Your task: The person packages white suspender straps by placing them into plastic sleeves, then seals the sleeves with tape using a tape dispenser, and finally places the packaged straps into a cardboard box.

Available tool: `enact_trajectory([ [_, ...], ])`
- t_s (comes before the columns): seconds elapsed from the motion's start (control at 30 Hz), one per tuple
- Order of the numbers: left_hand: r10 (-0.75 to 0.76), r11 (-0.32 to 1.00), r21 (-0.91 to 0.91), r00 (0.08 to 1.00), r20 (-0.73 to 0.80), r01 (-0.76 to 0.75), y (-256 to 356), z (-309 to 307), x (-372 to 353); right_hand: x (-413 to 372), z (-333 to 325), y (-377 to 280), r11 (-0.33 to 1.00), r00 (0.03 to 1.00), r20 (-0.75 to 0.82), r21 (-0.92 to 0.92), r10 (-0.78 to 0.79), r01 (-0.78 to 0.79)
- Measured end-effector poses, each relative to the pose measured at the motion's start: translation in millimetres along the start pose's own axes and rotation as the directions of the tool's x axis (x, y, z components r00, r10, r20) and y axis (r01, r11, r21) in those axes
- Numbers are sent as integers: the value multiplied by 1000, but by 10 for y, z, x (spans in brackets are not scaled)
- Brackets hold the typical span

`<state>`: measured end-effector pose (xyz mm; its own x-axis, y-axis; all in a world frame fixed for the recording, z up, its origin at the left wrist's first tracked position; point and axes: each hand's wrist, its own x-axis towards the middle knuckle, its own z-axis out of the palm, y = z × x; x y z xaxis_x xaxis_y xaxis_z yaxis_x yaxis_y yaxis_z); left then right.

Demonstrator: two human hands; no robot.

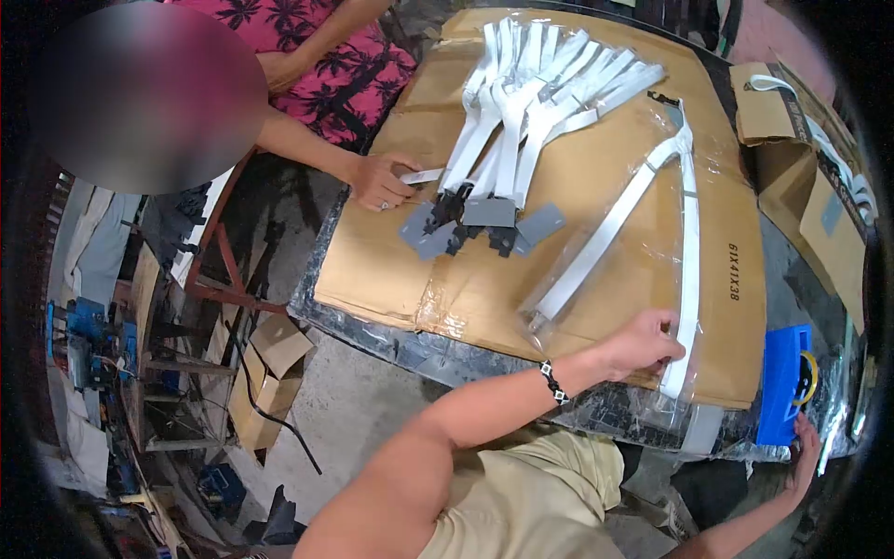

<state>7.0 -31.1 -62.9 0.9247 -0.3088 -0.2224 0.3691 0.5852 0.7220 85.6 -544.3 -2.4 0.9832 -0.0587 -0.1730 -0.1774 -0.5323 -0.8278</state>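
Observation:
A pair of white suspenders (689,252) in a clear plastic bag lies spread in a Y on the cardboard sheet (391,279). My left hand (643,347), with a beaded bracelet at its wrist, has its fingers curled closed at the edge of the right strap, near its lower end. Close by the lower end of a blue tape dispenser (780,387) with a yellow tape roll, my right hand (804,456) has its fingers stretched out. Further up the cardboard lie several white suspenders (512,112) in bags, fanned out, with grey cards (490,212) and black clips at their lower ends.
Across at the left, another person's hand (380,182) rests on the cardboard beside the pile, at a white strap end. An opened carton (782,163) holding white straps stands at the right. Below the table's left edge, a small carton (270,382) sits on the floor.

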Motion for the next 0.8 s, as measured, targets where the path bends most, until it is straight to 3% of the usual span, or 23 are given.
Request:
enact_trajectory([
  [0.13, 10, 1000, -19, 1000, 14, -10, 5, 0, 2, -13, -14, -37, 996, 997, 5, 26, 83, -83],
  [0.23, 23, 1000, 7, 999, 26, -23, 6, -8, 17, -37, -87, -118, 986, 997, 58, 154, 60, -68],
  [0.47, 38, 999, 23, 999, 34, -38, -27, -17, 40, -36, -195, -158, 994, 993, 47, 17, 104, -105],
  [0.57, 2, 998, -64, 1000, 4, -2, 15, 41, -4, -82, -160, -121, 994, 995, 10, -44, 103, -103],
  [0.63, -1, 993, 115, 999, -39, 6, -49, -71, 61, -207, -6, -249, 995, 994, -65, -31, 91, -94],
  [0.67, -16, 980, 198, 999, -39, 23, -126, -76, 152, -106, -140, -90, 999, 999, 39, -25, 33, -32],
  [0.73, -39, 980, 195, 998, -54, 49, -76, -68, 95, -153, -117, -123, 985, 993, 8, 123, 118, -118],
  [0.77, -28, 999, 30, 1000, -11, 28, 1, 1, -16, -210, -57, -212, 983, 992, -4, 136, 123, -121],
  [0.8, -103, 995, 0, 994, -29, 103, 104, 47, -70, -321, 97, -350, 983, 992, -16, 136, 123, -120],
])
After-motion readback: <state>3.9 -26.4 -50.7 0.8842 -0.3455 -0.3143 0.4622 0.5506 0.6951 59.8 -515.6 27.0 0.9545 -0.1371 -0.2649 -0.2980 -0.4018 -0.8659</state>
